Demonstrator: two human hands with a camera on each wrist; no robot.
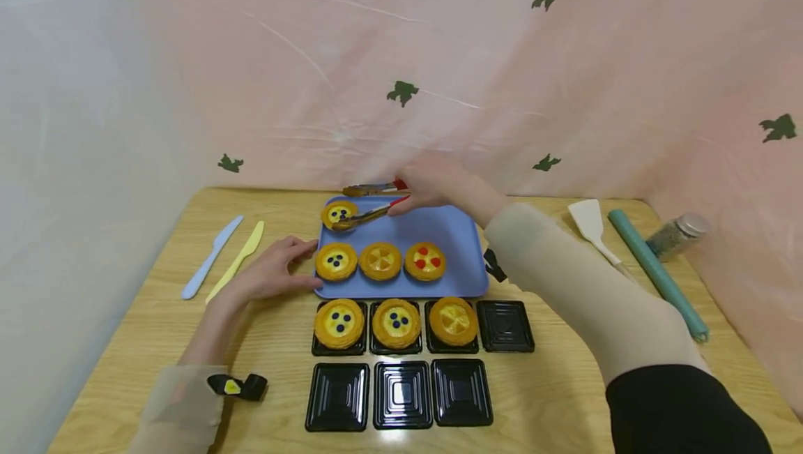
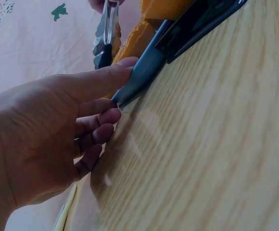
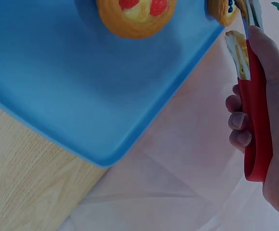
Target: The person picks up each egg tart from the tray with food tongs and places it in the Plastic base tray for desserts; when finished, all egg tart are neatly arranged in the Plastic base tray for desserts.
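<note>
My right hand (image 1: 433, 180) grips red-handled tongs (image 3: 257, 120) over the back of the blue tray (image 1: 464, 245). The tongs' arms are spread: one tip lies along the near side of the back-left blueberry tart (image 1: 337, 213), the other is behind it. At the tray's left side rests my left hand (image 1: 276, 269), its thumb on the rim and fingertips against the edge. In the tray's front row lie a blueberry tart (image 1: 335, 261), a tart with yellow wedges (image 1: 380, 261) and a tart with red pieces (image 1: 425, 261).
Black square containers stand before the tray; two hold blueberry tarts (image 1: 339, 324) (image 1: 396, 323), another a wedge-topped tart (image 1: 453, 321). The other containers (image 1: 505, 326) are bare. Knives (image 1: 212, 256) lie left; a white spatula (image 1: 588, 220), green roll (image 1: 655, 273) and jar (image 1: 677, 236) are right.
</note>
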